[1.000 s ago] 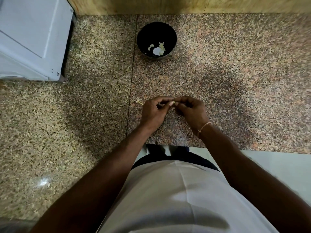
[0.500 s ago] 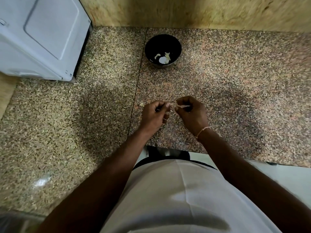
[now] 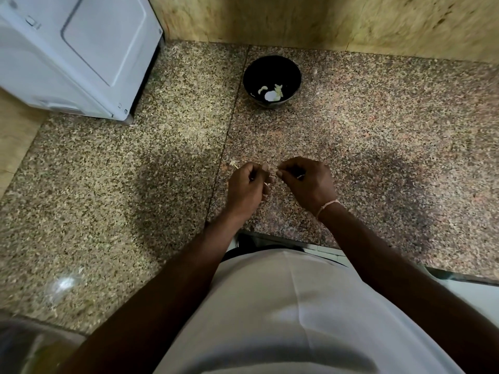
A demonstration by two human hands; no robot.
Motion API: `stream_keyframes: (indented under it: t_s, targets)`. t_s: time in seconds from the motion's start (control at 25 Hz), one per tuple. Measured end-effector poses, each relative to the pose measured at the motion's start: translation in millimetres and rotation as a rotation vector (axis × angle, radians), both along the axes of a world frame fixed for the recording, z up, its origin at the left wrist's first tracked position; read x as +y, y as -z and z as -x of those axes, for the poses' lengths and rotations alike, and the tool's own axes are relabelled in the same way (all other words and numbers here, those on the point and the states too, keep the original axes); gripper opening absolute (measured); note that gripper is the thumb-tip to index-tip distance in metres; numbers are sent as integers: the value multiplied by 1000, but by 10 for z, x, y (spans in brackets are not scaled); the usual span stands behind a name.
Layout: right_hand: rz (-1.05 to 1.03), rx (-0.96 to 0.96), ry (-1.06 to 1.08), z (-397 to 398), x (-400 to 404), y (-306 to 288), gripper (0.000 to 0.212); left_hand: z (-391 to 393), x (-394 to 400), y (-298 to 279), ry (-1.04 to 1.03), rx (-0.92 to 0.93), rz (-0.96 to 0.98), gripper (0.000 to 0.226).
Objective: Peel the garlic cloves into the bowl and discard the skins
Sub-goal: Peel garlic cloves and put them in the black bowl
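The bowl (image 3: 272,80) stands on the table (image 3: 378,136) near the back wall (image 3: 324,20), with garlic pieces (image 3: 271,93) in it. An appliance (image 3: 73,52) sits to its left. Nearer the person, the left hand (image 3: 247,188) and right hand (image 3: 307,182) hang side by side, perhaps just touching.

Both my forearms are bare from the fingers (image 3: 280,172) back to the lower frame edge; no sleeve, glove or ring is visible on either. My right wrist, just behind the right hand (image 3: 309,183), carries one thin, pale pinkish thread bracelet (image 3: 328,205), lying as a single strand across the wrist. My left hand (image 3: 247,188) and its wrist carry nothing. Behind the fingers, toward me, my torso is covered by a plain white shirt (image 3: 283,314) with one soft vertical crease down the middle. A narrow dark band of garment (image 3: 243,252) shows along the shirt's far edge.
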State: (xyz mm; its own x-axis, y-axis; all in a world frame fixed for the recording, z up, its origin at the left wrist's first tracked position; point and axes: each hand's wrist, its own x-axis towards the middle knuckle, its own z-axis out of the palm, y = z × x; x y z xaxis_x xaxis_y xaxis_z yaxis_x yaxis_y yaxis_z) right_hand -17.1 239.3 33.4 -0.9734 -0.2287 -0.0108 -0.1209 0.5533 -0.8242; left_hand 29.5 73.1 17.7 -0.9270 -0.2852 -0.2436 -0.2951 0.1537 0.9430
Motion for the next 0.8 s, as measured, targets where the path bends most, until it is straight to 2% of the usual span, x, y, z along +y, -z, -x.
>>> stream_keyframes:
  t_s: [0.2,0.56,0.68,0.8]
  targets:
    - [-89,-59,111,38,72,127,12,-8,-61,45,-45,-12,117,4]
    - [-309,-123,122,125,85,297,10,3,-41,158,-67,-48,205,24]
    - [-321,-125,106,153,82,326,19,40,-54,161,-94,-55,174,32]
    - [-311,-150,68,211,114,315,27,74,-88,171,-108,-103,235,33]
